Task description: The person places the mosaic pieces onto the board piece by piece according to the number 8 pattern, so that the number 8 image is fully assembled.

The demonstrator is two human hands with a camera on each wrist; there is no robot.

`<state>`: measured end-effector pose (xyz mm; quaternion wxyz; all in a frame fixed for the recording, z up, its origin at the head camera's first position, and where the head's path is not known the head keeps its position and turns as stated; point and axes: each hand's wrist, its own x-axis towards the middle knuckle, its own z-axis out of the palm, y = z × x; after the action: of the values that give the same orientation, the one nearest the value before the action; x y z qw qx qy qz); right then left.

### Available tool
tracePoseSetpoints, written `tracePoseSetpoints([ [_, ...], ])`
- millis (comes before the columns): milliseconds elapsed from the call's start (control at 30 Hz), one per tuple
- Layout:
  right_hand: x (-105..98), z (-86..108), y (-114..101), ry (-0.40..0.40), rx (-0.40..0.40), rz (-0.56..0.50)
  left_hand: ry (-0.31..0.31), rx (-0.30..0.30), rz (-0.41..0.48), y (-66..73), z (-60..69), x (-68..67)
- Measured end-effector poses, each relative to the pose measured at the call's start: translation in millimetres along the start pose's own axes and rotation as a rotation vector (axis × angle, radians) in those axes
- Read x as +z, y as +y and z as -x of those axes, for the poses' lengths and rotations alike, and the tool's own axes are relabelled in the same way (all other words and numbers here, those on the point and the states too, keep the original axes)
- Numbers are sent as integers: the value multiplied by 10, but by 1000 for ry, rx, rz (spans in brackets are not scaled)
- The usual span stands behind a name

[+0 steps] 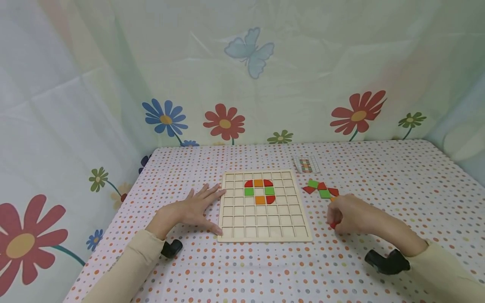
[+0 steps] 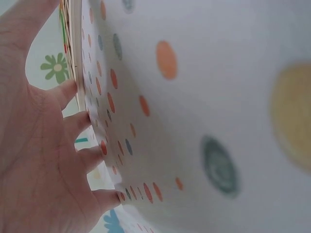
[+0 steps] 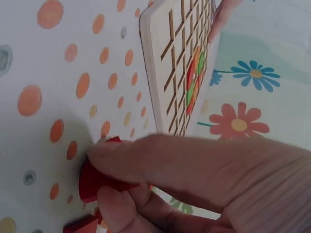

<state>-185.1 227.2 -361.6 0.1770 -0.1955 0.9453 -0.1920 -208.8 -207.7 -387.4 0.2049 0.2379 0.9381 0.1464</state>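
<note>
Hands are placed either side of a gridded wooden board [image 1: 242, 221]: the left hand [image 1: 197, 208] is spread, its thumb and index finger laid at the board's left edge, while a red piece [image 3: 91, 184] is pinched between thumb and fingers of the right hand [image 1: 350, 213], to the right of the board. Whether the tabletop [image 1: 197, 273] is touched by that piece cannot be told. Behind everything, a pale backdrop [image 1: 310, 54] is printed with flowers and a butterfly. The tabletop is covered with colored dots, and the board is laid flat on it. Beyond the board's upper right corner, a printed card [image 1: 307, 165] is set down. Green, orange and red pieces [image 1: 325, 194] are scattered between board and right hand, one orange partly hidden. Within the board's upper compartments, two orange squares [image 1: 260, 200], two green squares [image 1: 249, 192] and three rounded red pieces [image 1: 270, 200] are fitted around one bare compartment.
</note>
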Motion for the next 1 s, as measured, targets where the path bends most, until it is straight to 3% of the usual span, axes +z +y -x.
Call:
tracePoseSetpoints([
  [133, -2, -29, -61, -7, -40, 14, -1, -3, -3, -3, 3, -7],
  [400, -62, -222, -386, 49, -212, -6, -1, -6, -15, -11, -2, -16],
  [600, -90, -523, -682, 89, -346, -84, -8, -8, -10, -2, -7, -3],
  [800, 17, -905, -855, 117, -506, -177, -5, -12, -17, 0, 5, -17],
  [1000, 138, -1203, -975, 68, -550, -196, -10, -5, -19, -13, -5, -13],
])
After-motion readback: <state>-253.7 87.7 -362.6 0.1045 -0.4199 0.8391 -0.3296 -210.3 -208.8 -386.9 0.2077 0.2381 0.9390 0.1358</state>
